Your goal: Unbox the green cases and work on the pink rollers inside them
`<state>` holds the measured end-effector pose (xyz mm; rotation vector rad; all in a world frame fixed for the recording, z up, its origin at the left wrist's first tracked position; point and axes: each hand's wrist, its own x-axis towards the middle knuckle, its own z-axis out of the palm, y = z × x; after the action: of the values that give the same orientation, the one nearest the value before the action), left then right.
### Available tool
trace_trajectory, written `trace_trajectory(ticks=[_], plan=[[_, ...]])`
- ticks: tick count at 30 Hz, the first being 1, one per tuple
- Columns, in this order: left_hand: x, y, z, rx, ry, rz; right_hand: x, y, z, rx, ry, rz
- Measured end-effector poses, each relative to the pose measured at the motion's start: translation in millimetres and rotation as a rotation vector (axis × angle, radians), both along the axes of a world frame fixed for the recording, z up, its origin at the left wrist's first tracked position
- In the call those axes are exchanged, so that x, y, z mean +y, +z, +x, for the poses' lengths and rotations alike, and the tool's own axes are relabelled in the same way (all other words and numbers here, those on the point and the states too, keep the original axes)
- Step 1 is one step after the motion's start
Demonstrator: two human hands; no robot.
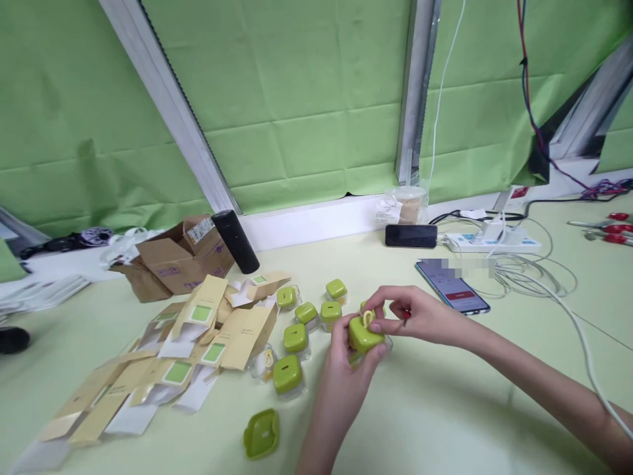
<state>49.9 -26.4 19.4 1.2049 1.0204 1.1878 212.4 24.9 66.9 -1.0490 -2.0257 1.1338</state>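
Green-lidded clear plastic container: both hands on it, over mid-bench

Left hand is clamping its sides; right hand is pinching the small yellow loop at the lid's top. Best to be bracing the body and working the loop with light fingertip force; sideways tugging could twist it loose. Lidless clear plastic container is showing another yellow loop, other contents unclear. Loose green plastic lid is lying hollow side up near the bench's near edge. Open brown cardboard box is sitting toward the far edge, inside hidden.
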Motion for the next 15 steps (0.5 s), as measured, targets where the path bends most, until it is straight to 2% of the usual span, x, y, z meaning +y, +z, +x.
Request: trace_trajectory(ticks=[4,8,12,15], plan=[[-7,2.0,-9,-0.035,-0.042,-0.030,-12,-0.7,2,-0.080,0.028,0.044],[-12,2.8,-13,-0.026,-0.042,-0.039,-23,-9.4,-2,-0.104,-0.003,0.057],[-15,-0.3,-14,0.032,-0.080,-0.046,-33,-16.5,-4,-0.094,-0.023,0.036],[-16,-3.9,-14,-0.014,-0.097,-0.058,-38,-16.7,-4,-0.101,-0.065,0.056]])
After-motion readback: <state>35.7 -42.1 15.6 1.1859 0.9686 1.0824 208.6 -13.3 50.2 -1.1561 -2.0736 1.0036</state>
